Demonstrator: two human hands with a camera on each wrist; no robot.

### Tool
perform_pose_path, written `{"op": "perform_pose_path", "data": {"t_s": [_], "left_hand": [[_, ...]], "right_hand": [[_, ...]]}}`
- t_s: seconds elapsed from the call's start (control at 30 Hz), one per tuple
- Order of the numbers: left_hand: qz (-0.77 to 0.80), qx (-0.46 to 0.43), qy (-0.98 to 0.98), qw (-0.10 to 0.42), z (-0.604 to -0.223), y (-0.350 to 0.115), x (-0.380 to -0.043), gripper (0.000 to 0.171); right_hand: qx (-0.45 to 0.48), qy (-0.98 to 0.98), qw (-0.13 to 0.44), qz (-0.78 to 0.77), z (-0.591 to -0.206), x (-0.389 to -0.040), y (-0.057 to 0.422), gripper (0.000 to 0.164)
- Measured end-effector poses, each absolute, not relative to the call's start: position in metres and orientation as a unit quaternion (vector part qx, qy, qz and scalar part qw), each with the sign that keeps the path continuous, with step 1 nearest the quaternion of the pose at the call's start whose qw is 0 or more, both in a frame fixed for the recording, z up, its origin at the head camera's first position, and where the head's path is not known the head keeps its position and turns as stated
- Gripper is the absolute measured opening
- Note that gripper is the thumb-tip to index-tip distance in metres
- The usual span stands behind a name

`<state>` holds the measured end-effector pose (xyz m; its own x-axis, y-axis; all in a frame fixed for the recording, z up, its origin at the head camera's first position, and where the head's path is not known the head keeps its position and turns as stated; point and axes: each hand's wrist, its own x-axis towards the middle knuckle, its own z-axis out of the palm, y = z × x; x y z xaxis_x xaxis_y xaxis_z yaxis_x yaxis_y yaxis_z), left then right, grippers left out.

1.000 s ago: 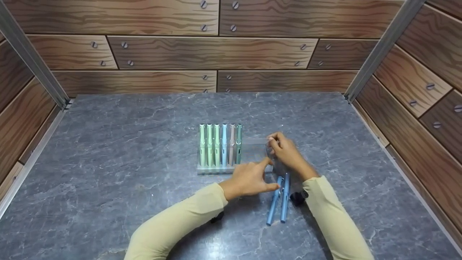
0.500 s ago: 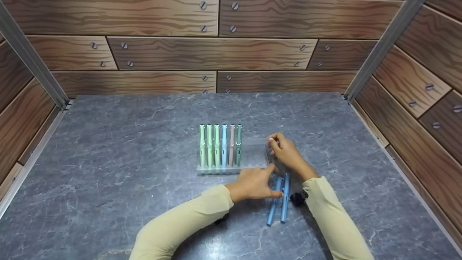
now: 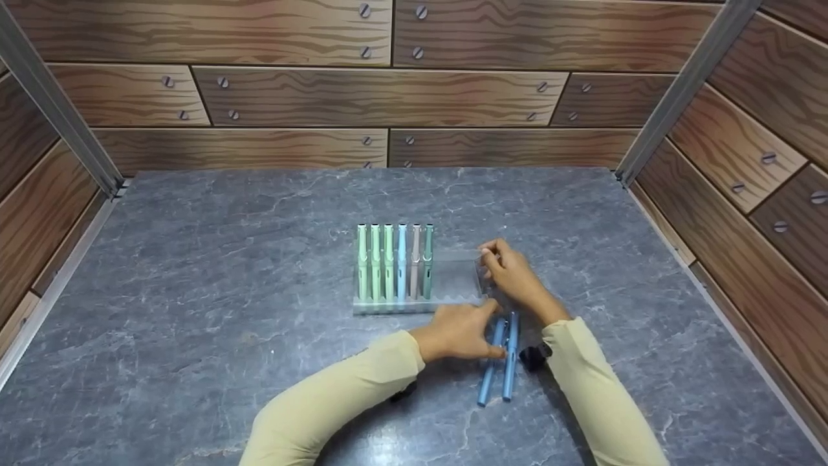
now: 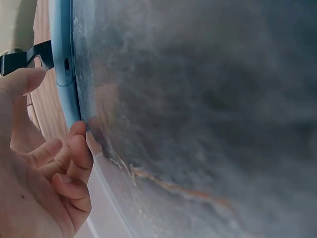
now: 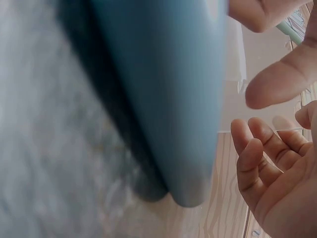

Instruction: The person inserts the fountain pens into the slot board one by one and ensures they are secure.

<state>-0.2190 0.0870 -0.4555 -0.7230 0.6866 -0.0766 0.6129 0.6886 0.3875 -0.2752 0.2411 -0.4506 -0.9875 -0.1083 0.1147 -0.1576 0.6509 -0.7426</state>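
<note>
My left hand (image 3: 456, 330) reaches over two blue pens (image 3: 509, 369) lying side by side on the table, thumb and index finger spread apart. In the left wrist view its fingertips (image 4: 78, 130) come right to the end of one blue pen (image 4: 62, 54). My right hand (image 3: 514, 272) holds the right edge of a clear pen stand (image 3: 456, 275) with curled fingers. In the right wrist view the blue pens (image 5: 168, 109) loom large and blurred, beside the curled fingers (image 5: 250, 163). Upright in the stand's left part are several green pens (image 3: 376, 262), a light blue pen (image 3: 402, 262) and a greyish-pink pen (image 3: 415, 262).
The grey marbled table (image 3: 226, 272) spreads around the stand. Wood-patterned panels (image 3: 381, 97) wall off the back and both sides, with metal posts (image 3: 686, 90) at the corners. A black wrist camera (image 3: 535, 356) sits under the right forearm, close to the blue pens.
My left hand has moved slightly right and toward me, away from the stand's front and over the blue pens, its thumb-to-finger gap narrowing a little. The right hand stays at the stand's edge.
</note>
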Motion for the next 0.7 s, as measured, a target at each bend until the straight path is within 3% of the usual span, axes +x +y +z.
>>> {"op": "perform_pose_path", "data": {"t_s": [0.7], "left_hand": [[0.104,0.362,0.914,0.151,-0.4552,0.0938,-0.2210,0.069]], "right_hand": [[0.074,-0.909,0.041,0.408,-0.4520,-0.2769,0.2403,0.024]]}}
